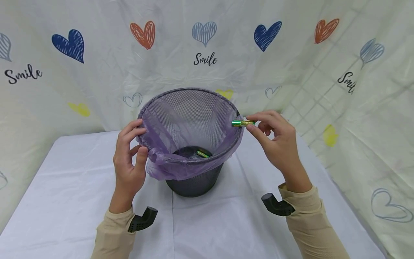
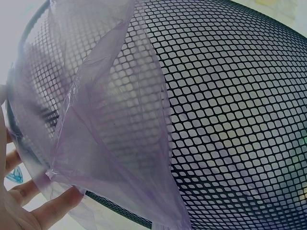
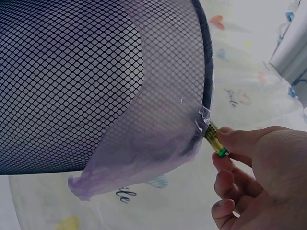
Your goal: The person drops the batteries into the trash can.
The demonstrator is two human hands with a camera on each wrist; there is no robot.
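Observation:
A black mesh wastebasket (image 1: 194, 183) with a thin purple bag (image 1: 176, 167) lining it stands on the table. The bag's edge folds over the rim, hanging loosest at the front left. My left hand (image 1: 129, 162) holds the rim and bag at the left, fingers on the edge and thumb lower down. Between thumb and forefinger, my right hand (image 1: 278, 138) pinches a green and gold battery (image 1: 243, 123) at the basket's right rim. In the head view, its far end overlaps the rim. Another green and gold battery (image 1: 202, 154) lies at the basket's bottom.
A white cloth covers the table (image 1: 81, 187). Behind and at the right hangs a pale curtain (image 1: 171, 68) printed with hearts and "Smile". Black wrist devices (image 1: 278, 205) are strapped over both beige sleeves (image 1: 310, 223).

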